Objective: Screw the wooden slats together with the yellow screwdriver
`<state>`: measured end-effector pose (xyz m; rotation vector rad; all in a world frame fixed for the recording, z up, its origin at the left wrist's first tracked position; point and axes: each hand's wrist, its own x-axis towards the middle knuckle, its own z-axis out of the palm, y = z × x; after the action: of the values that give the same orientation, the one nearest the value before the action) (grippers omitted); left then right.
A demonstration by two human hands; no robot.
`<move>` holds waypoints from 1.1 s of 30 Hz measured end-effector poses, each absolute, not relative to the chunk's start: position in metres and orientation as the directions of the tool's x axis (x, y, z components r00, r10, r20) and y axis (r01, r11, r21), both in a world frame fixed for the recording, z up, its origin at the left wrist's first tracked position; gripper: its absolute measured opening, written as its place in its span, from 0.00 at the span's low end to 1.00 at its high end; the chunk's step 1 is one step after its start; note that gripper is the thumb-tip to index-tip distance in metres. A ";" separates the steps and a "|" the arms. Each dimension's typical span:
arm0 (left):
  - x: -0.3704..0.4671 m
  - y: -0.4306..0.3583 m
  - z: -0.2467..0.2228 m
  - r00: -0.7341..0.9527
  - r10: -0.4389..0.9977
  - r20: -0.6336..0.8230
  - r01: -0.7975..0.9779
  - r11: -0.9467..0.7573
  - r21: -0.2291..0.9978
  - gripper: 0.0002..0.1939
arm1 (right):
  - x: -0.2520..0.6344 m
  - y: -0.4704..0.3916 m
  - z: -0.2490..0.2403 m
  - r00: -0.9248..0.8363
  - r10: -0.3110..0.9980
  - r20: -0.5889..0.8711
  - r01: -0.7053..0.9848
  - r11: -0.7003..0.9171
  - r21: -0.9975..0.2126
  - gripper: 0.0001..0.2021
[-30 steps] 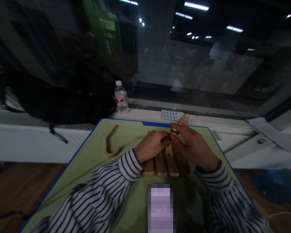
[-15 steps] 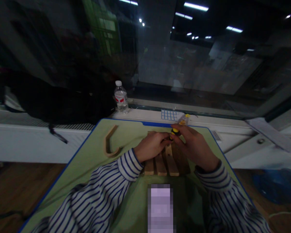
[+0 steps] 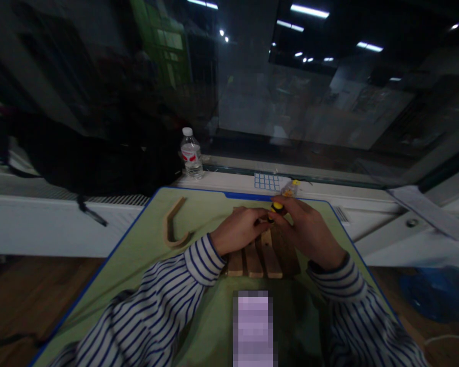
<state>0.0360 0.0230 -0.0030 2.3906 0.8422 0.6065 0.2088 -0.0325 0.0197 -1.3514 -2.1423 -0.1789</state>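
My right hand [image 3: 309,229] is closed around the short yellow-and-black handle of a screwdriver [image 3: 277,207], held upright over the far part of a slatted wooden piece [image 3: 272,260]. Its tip is hidden. My left hand [image 3: 240,230] lies across the slats, thumb and forefinger pressed together beside the lower end of the screwdriver. What those fingers pinch, if anything, is hidden. The slats run side by side with small dark holes in them. To the left on the table lies a curved, hook-shaped wooden strip [image 3: 167,224], touched by neither hand.
The pale green table [image 3: 137,275] has a blue edge. A phone [image 3: 254,326], blurred out, is at its near side. On the sill beyond stand a water bottle [image 3: 192,157] and a small clear bag [image 3: 290,188]. A dark bag [image 3: 87,158] lies left; papers [image 3: 424,206] lie right.
The screwdriver handle and the right fingers on it have shifted very slightly. My left hand and the wooden pieces stay in place.
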 end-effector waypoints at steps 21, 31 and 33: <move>0.037 0.023 -0.007 0.696 0.668 0.265 0.413 -0.674 0.613 0.10 | 0.206 -0.033 0.019 -0.320 0.776 0.544 0.858 0.480 -0.181 0.15; 0.036 0.023 -0.003 0.717 0.652 0.246 0.414 -0.683 0.603 0.12 | 0.206 -0.033 0.019 -0.294 0.783 0.548 0.866 0.461 -0.195 0.15; 0.036 0.023 -0.002 0.724 0.647 0.239 0.409 -0.681 0.607 0.12 | 0.206 -0.033 0.019 -0.286 0.787 0.547 0.868 0.455 -0.200 0.15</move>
<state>0.0360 0.0227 -0.0024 2.4004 0.8018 0.6025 0.2057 -0.0330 0.0195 -1.3754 -2.1226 -0.1806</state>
